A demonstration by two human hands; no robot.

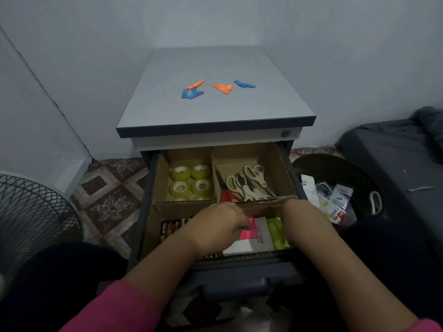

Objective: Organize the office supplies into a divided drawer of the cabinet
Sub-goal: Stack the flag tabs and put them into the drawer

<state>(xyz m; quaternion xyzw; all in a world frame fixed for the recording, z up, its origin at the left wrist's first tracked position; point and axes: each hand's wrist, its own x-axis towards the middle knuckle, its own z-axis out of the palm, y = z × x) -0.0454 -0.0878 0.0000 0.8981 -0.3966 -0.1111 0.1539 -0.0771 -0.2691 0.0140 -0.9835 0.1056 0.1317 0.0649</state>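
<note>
The drawer stands pulled out of the cabinet, split by cardboard dividers; in its back left section lie tape rolls, in its back right section scissors; batteries sit in the front left section. Both hands reach into the front right section; the left hand curls its grip on pink sticky notes; the right hand dips beside green notes, its grip hidden, so I cannot tell. Blue and orange tabs lie on the cabinet top.
</note>
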